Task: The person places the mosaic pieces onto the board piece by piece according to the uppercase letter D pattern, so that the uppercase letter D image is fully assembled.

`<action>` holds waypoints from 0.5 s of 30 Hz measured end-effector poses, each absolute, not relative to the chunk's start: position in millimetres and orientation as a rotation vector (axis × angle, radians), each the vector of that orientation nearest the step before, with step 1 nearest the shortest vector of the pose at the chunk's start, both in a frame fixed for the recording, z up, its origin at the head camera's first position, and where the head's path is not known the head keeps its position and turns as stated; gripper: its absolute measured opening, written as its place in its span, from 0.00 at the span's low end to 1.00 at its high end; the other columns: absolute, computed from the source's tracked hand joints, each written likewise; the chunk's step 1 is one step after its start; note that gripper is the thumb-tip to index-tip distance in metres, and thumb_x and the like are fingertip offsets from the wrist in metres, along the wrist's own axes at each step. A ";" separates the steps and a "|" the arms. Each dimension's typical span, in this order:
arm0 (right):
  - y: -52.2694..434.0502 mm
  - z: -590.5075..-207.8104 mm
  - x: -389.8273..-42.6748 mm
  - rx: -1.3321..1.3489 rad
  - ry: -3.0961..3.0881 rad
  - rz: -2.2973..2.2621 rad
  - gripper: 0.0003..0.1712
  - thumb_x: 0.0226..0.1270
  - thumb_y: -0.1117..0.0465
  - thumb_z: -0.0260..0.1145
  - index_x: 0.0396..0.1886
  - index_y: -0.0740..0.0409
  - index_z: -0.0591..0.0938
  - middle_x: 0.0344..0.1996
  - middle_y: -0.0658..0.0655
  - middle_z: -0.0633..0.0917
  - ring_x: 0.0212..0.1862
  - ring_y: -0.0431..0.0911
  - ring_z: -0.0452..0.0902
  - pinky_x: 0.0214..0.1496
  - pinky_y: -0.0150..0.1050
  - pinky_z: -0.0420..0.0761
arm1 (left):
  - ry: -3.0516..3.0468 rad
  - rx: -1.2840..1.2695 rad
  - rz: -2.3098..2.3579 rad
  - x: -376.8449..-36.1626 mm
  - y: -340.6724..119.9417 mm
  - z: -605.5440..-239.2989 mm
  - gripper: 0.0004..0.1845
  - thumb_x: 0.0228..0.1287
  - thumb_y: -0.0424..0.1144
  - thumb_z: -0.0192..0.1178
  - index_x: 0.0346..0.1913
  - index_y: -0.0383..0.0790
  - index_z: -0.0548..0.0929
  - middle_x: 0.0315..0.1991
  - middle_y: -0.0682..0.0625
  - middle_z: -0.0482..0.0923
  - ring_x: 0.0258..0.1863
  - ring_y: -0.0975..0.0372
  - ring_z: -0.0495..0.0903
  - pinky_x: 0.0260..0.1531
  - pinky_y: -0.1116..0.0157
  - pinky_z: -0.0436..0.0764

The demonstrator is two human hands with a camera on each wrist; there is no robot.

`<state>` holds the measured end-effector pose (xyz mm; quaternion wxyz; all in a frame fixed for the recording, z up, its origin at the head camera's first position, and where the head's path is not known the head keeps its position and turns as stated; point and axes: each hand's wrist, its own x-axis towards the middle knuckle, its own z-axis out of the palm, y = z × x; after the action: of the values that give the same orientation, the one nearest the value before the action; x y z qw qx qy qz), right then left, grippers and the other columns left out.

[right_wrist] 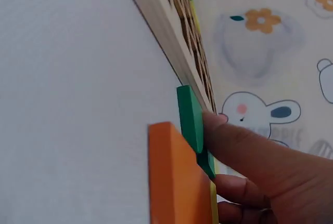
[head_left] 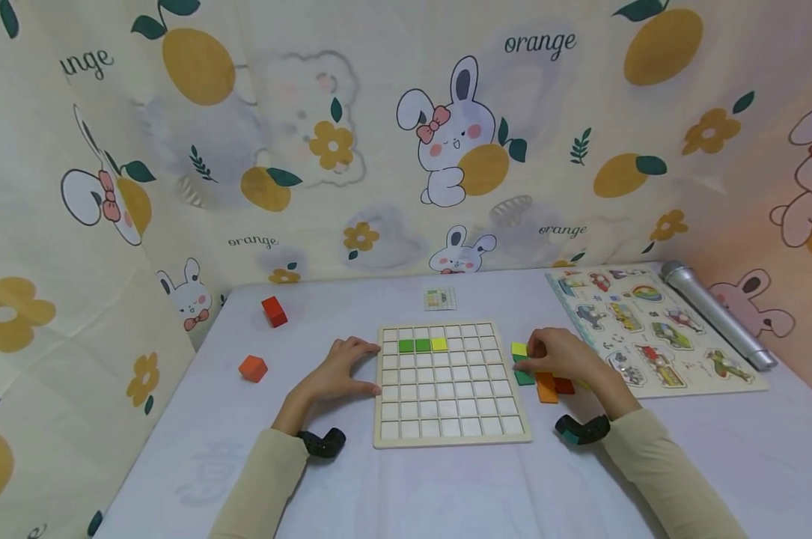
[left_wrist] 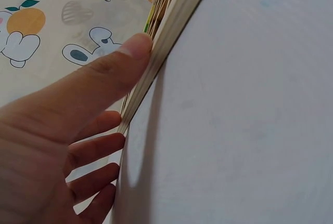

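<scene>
A pale wooden grid board [head_left: 453,445] lies at the middle of the table, with two green tiles [head_left: 414,345] and one yellow tile [head_left: 439,343] in its second row. The left hand [head_left: 338,372] touches the board's left edge with thumb and fingertips spread apart. In the left wrist view the thumb [left_wrist: 112,70] lies against the board's side. Just right of the board, the right hand [head_left: 563,353] pinches a green block [right_wrist: 208,164] between thumb and fingers. Another green block [right_wrist: 190,120], an orange block [head_left: 547,388] and a yellow block [head_left: 519,349] are close by.
A red block [head_left: 274,311] and an orange-red cube [head_left: 253,368] are at the left. A small printed card [head_left: 439,298] lies behind the board. To the right are a picture puzzle board [head_left: 668,329] and a silver tube [head_left: 718,314]. A red block [head_left: 564,385] sits under the right wrist.
</scene>
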<state>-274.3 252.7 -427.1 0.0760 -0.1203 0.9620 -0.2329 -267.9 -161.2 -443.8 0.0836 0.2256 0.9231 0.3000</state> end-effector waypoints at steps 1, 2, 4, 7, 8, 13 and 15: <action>252.5 -427.8 -274.8 -0.356 2.886 -0.700 0.25 0.49 0.41 0.72 0.32 0.57 0.78 0.25 0.51 0.77 0.30 0.45 0.69 0.33 0.37 0.71 | 2.756 0.676 0.895 -268.1 -161.3 -444.1 0.41 0.46 0.55 0.71 0.64 0.47 0.70 0.60 0.48 0.66 0.57 0.55 0.58 0.56 0.51 0.65; 252.3 -427.9 -275.0 -0.360 2.884 -0.702 0.25 0.49 0.42 0.72 0.33 0.57 0.78 0.26 0.51 0.77 0.30 0.45 0.69 0.33 0.37 0.71 | 2.758 0.679 0.893 -268.3 -161.4 -444.3 0.41 0.46 0.54 0.71 0.64 0.47 0.70 0.60 0.48 0.66 0.57 0.55 0.58 0.56 0.51 0.65; 252.1 -427.7 -275.2 -0.367 2.884 -0.712 0.24 0.50 0.44 0.72 0.33 0.58 0.78 0.26 0.51 0.77 0.31 0.45 0.69 0.33 0.37 0.71 | 2.764 0.686 0.889 -268.4 -161.5 -444.4 0.40 0.46 0.54 0.71 0.64 0.47 0.70 0.60 0.48 0.66 0.57 0.55 0.59 0.56 0.51 0.65; 252.3 -426.6 -274.3 -0.395 2.879 -0.749 0.22 0.51 0.48 0.73 0.33 0.58 0.77 0.26 0.51 0.76 0.31 0.45 0.69 0.34 0.37 0.71 | 2.765 0.699 0.888 -268.7 -161.5 -444.4 0.40 0.46 0.54 0.71 0.64 0.46 0.70 0.59 0.48 0.66 0.57 0.54 0.59 0.56 0.51 0.65; 252.4 -425.9 -273.6 -0.409 2.873 -0.767 0.21 0.51 0.49 0.73 0.34 0.58 0.76 0.27 0.51 0.76 0.32 0.45 0.69 0.34 0.37 0.71 | 2.765 0.701 0.886 -268.9 -161.5 -444.4 0.40 0.46 0.54 0.71 0.64 0.46 0.70 0.59 0.48 0.66 0.56 0.54 0.59 0.56 0.51 0.65; 253.7 -424.4 -271.3 -0.459 2.838 -0.888 0.16 0.54 0.58 0.72 0.35 0.57 0.73 0.27 0.51 0.77 0.32 0.46 0.70 0.35 0.35 0.72 | 2.764 0.718 0.893 -268.5 -162.0 -444.6 0.40 0.46 0.54 0.71 0.64 0.45 0.70 0.59 0.47 0.66 0.56 0.54 0.59 0.56 0.50 0.65; 253.3 -423.7 -271.7 -0.490 2.850 -0.928 0.14 0.55 0.60 0.71 0.35 0.56 0.74 0.28 0.51 0.77 0.32 0.45 0.70 0.34 0.34 0.73 | 2.766 0.733 0.897 -268.3 -162.6 -445.2 0.40 0.46 0.54 0.71 0.64 0.44 0.70 0.59 0.47 0.66 0.56 0.54 0.59 0.56 0.50 0.65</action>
<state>-271.7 253.3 -423.7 0.0522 -0.1611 0.9371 -0.3051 -268.3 -162.6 -445.2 0.0714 0.2437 0.9200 0.2984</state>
